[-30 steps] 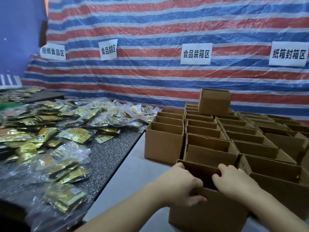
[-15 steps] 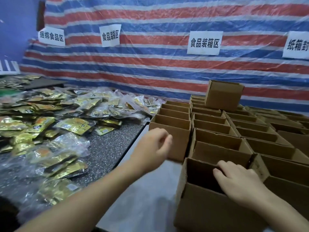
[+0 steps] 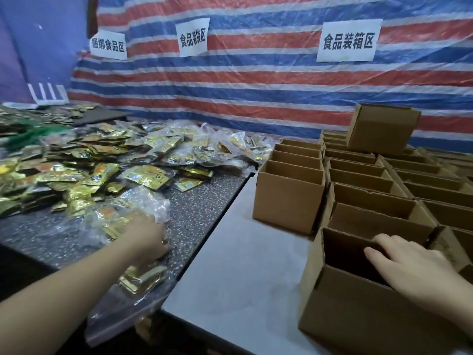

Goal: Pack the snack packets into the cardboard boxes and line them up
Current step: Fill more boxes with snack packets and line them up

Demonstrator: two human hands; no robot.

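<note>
The left hand (image 3: 147, 239) reaches over the dark speckled desk (image 3: 199, 201), palm down, fingers curled onto a clear plastic bag (image 3: 133, 216) of gold packets; the fingertips are hidden, so whether it grips the bag cannot be told. The right hand (image 3: 412, 262) rests on the rim of the nearest box (image 3: 358, 316), fingers loosely spread, fingertips over its open top. The interior of this box is dark; no contents can be made out.

Just nearer than the left hand lies another bag (image 3: 139, 278) of gold packets, overhanging the desk edge. Beyond the left hand, a wide heap of loose and bagged packets (image 3: 107, 170) covers the far and left part of the dark desk.

Right of the dark desk, touching it, stands a pale grey desk (image 3: 243, 265). The nearest box sits at its near right. Behind this box, open boxes (image 3: 358, 175) stand in close rows, flaps up, touching each other; those whose insides show look empty. One box (image 3: 289, 198) stands at the left front corner of the rows, with bare desk between it and the left hand. One further box (image 3: 381, 129) sits on top of the far rows.

A red, white and blue striped tarp (image 3: 256, 80) forms the back wall. Three white paper signs (image 3: 348, 41) with Chinese characters are fixed to it. Left of the tarp is a blue wall (image 3: 43, 47).
</note>
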